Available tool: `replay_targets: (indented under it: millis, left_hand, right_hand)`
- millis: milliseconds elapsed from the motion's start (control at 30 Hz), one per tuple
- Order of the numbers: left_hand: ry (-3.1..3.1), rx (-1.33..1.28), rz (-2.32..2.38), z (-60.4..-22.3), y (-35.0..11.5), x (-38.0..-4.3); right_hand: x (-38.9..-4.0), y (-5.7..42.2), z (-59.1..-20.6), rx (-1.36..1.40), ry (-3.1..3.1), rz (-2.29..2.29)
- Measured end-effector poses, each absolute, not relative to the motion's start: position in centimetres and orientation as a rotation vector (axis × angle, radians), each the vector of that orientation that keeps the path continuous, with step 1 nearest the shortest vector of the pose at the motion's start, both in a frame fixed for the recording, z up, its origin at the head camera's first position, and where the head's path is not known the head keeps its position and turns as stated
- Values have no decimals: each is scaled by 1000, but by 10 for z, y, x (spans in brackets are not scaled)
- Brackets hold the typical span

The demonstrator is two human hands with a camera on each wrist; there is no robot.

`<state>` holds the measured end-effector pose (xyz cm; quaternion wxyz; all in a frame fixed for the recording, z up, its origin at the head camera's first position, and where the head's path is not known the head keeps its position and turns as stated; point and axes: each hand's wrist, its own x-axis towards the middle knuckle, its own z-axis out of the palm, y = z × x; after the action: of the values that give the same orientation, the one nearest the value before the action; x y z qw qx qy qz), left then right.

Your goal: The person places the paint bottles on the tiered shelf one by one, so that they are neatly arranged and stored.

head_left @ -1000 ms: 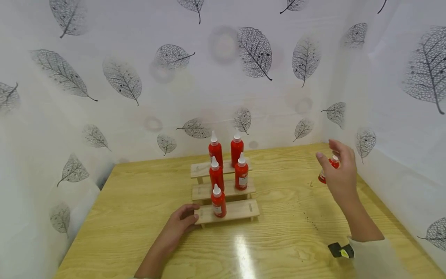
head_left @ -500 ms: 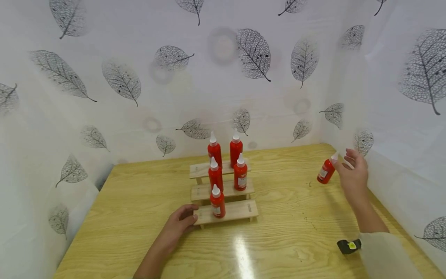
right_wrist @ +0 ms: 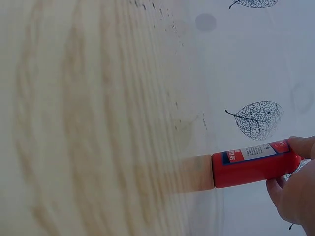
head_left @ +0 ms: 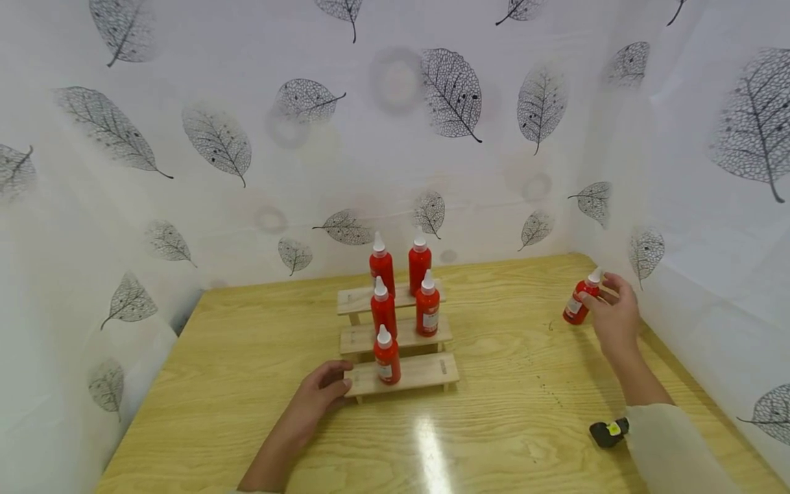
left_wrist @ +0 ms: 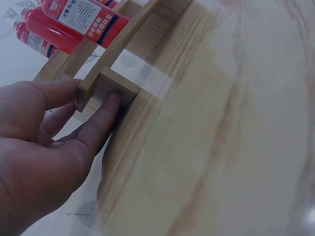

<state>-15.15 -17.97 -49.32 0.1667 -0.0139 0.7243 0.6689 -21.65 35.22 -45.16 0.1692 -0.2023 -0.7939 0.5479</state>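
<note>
A three-step wooden stand (head_left: 426,371) sits mid-table, with several red squeeze bottles with white pointed caps standing on its steps. One bottle (head_left: 387,363) is on the lowest step; two each occupy the middle and top steps. My left hand (head_left: 313,396) grips the left end of the lowest step; in the left wrist view its fingertips (left_wrist: 112,101) press against the step's leg. Over at the right, my right hand (head_left: 617,319) holds another red squeeze bottle (head_left: 577,307) between thumb and fingers, slightly tilted. The bottle's base (right_wrist: 219,171) faces the table in the right wrist view.
A white curtain (head_left: 395,151) with leaf prints surrounds the wooden table (head_left: 259,329) at the back and both sides. A black device with a yellow mark (head_left: 609,432) is at the right wrist. Dark specks mark the tabletop right of the stand.
My right hand first moved right and down beside the lone bottle, uncovering it, then came left and took hold of it. My left hand stays at the stand.
</note>
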Motion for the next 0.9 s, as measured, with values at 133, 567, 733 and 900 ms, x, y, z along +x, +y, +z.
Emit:
replay_targets:
  millis: [133, 567, 733, 900]
  left_hand:
    - [2064, -35, 1904, -494, -180, -152]
    - [2059, -30, 1907, -495, -180, -152]
    - [2061, -27, 1911, -494, -180, -152]
    - [2065, -18, 1910, -494, -181, -151]
  right_hand:
    - [-220, 353, -456, -570, -2261, 1559]
    - [-222, 348, -456, -547, -2279, 1491]
    - [-219, 339, -451, -519, -2236, 1481]
    - [-217, 324, -444, -455, -2187, 1460]
